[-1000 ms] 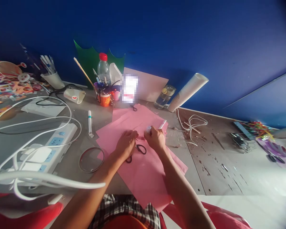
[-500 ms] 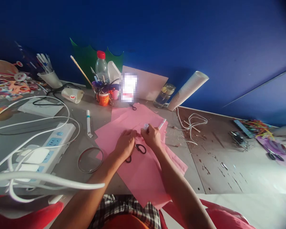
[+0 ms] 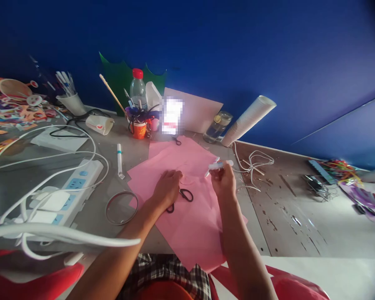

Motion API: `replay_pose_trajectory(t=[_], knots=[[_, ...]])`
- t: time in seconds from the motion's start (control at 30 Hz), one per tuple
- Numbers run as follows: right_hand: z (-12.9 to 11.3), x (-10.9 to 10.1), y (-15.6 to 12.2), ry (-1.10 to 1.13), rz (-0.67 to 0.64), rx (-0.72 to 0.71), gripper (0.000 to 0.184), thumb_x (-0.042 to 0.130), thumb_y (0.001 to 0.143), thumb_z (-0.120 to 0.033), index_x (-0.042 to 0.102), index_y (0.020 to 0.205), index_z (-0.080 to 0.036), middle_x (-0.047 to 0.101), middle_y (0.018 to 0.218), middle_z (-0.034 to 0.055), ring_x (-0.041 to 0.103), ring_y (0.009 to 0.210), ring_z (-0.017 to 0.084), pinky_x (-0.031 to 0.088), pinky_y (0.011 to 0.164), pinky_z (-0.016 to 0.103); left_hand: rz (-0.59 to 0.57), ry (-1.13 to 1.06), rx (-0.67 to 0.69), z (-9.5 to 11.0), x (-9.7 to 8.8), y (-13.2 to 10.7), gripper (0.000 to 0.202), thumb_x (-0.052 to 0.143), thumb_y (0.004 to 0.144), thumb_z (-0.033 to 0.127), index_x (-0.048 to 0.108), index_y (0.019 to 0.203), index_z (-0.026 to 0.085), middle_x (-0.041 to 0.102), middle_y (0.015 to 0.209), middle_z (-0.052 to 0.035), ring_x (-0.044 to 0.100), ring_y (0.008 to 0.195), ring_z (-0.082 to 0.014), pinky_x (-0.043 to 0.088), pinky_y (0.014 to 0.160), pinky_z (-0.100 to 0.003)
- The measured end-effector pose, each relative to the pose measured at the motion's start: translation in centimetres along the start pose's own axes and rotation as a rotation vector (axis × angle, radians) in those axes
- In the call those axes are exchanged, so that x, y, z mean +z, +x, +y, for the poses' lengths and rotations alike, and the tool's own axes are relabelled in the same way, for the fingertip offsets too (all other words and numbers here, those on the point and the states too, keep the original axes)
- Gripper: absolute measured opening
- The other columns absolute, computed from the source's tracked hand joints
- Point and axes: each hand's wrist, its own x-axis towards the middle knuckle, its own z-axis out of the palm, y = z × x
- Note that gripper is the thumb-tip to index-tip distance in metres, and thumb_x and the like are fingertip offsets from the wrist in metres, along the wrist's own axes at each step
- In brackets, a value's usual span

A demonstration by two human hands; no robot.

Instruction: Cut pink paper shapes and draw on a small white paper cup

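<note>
Pink paper sheets [image 3: 193, 229] lie overlapped on the desk in front of me. My left hand [image 3: 168, 187] rests flat on them, fingers stretched out, beside scissors [image 3: 186, 194] whose black handles show; their blades are hidden. Above the right part of the paper, my right hand [image 3: 224, 180] is closed around a slim white tube [image 3: 216, 166], perhaps a glue stick, held roughly level. A narrow white piece [image 3: 207, 172] shows just under its left end; I cannot tell what it is.
Left of the paper are a white marker [image 3: 119, 160], a ring of tape [image 3: 107, 208] and a power strip [image 3: 81, 179] with looping cables. Behind stand a bottle [image 3: 138, 88], a blurred bright screen [image 3: 172, 114], a glass jar [image 3: 217, 127] and leaning stacked paper cups [image 3: 248, 121].
My right hand has moved right, away from my left hand, carrying the white tube and turning it sideways. My left hand stays on the paper. The whole view has shifted slightly.
</note>
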Motion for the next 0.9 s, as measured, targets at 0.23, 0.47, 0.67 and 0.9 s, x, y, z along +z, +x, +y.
replay_pose_trajectory(t=[0.23, 0.47, 0.67, 0.9], knots=[[-0.1, 0.9, -1.2, 0.351, -0.176, 0.088, 0.020, 0.074, 0.076, -0.025, 0.065, 0.094, -0.026, 0.050, 0.056, -0.0110, 0.038, 0.045, 0.006, 0.049, 0.064, 0.024, 0.058, -0.123, 0.016, 0.3, -0.5, -0.3, 0.038, 0.045, 0.085, 0.002, 0.059, 0.117, 0.017, 0.071, 0.121, -0.0140, 0.055, 0.133, -0.0265, 0.028, 0.122, -0.053], [-0.2, 2.5, -2.9, 0.417, -0.241, 0.186, 0.026, 0.075, 0.080, -0.050, 0.069, 0.092, -0.027, 0.047, 0.051, -0.0095, 0.037, 0.047, 0.010, 0.048, 0.062, 0.029, 0.368, -1.103, -0.211, 1.6, -2.7, -0.3, 0.022, 0.060, 0.093, 0.035, 0.058, 0.109, 0.021, 0.069, 0.100, -0.0052, 0.063, 0.063, -0.0119, 0.052, 0.065, -0.028], [0.0, 2.7, -3.0, 0.434, -0.283, 0.283, 0.031, 0.070, 0.083, -0.057, 0.069, 0.090, -0.027, 0.042, 0.048, -0.0103, 0.034, 0.043, 0.010, 0.046, 0.060, 0.032, 0.049, -1.903, -0.458, 1.7, -4.7, 0.1, 0.028, 0.064, 0.090, 0.041, 0.062, 0.090, 0.014, 0.055, 0.070, 0.0032, 0.031, 0.041, -0.0014, 0.034, 0.044, -0.019], [0.2, 2.4, -3.2, 0.463, -0.330, 0.297, 0.028, 0.076, 0.077, -0.049, 0.069, 0.092, -0.026, 0.047, 0.051, -0.0108, 0.030, 0.041, 0.007, 0.045, 0.063, 0.032, 0.008, -2.050, -0.620, 1.4, -4.6, 0.4, 0.018, 0.060, 0.080, 0.006, 0.070, 0.094, 0.008, 0.073, 0.090, -0.0103, 0.073, 0.084, -0.0172, 0.058, 0.076, -0.026]])
